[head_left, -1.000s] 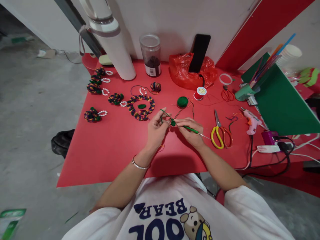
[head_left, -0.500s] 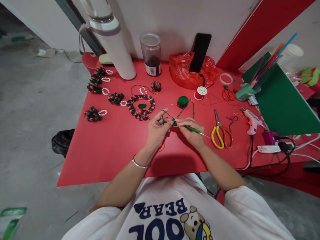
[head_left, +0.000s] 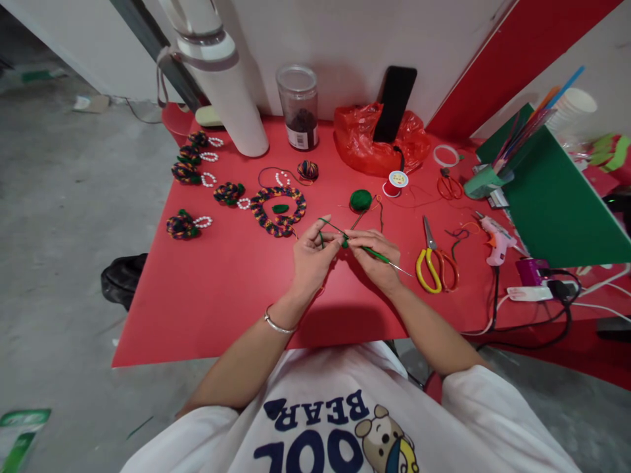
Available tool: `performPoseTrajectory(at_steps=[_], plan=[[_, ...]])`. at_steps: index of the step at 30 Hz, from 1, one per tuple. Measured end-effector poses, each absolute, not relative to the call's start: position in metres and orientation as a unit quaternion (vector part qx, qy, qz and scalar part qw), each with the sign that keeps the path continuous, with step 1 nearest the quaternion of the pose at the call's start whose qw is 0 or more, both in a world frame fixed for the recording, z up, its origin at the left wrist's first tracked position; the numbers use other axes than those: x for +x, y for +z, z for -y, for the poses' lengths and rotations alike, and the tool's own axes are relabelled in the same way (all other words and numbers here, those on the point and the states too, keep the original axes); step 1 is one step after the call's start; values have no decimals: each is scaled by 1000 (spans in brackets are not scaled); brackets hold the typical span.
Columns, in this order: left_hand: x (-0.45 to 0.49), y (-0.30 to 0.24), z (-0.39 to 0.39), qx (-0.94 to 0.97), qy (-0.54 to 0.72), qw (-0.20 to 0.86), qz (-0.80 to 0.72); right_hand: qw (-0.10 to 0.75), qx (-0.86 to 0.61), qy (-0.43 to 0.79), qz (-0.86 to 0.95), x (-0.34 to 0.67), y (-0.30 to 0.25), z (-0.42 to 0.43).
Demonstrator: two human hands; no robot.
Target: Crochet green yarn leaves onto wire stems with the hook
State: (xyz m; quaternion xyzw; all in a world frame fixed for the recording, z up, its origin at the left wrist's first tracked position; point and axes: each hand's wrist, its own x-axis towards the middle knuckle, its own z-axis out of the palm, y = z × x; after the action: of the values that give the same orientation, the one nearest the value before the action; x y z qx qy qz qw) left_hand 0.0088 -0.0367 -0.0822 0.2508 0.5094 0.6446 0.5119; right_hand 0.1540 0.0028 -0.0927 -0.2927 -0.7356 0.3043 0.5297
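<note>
My left hand pinches a small green crochet piece, with green yarn looped over its raised index finger. Closed around a green-handled crochet hook, my right hand meets the left at the piece; the hook's bare metal end points out to the right. Just beyond the hands lies a ball of green yarn. A multicoloured crocheted strip curves in a ring on the left, around a small green leaf-shaped piece. The hook's working tip is hidden by my fingers.
Yellow-and-orange-handled scissors and a pink glue gun lie to the right. Several crocheted flowers with bead loops sit at left. A white bottle, a jar and a phone on a red bag stand behind.
My right hand has shifted slightly left and closer to the left hand, and the crochet hook has moved with it. My left hand has moved very slightly right.
</note>
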Motion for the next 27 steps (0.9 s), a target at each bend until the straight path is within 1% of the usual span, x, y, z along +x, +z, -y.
performPoseTrajectory(at_steps=[6,13,19,24,27], plan=[[7,-82,37,264,655,480,-520,502,-312,295,751,154,-93,-1],[5,-83,37,283,651,463,-531,487,-253,239,801,157,-101,-5],[3,-85,37,292,660,448,-528,459,-259,216,822,158,-96,-4],[9,-82,38,285,680,422,-527,478,-271,180,816,153,-100,0],[13,-82,37,243,704,441,-501,489,-266,151,817,151,-103,2]])
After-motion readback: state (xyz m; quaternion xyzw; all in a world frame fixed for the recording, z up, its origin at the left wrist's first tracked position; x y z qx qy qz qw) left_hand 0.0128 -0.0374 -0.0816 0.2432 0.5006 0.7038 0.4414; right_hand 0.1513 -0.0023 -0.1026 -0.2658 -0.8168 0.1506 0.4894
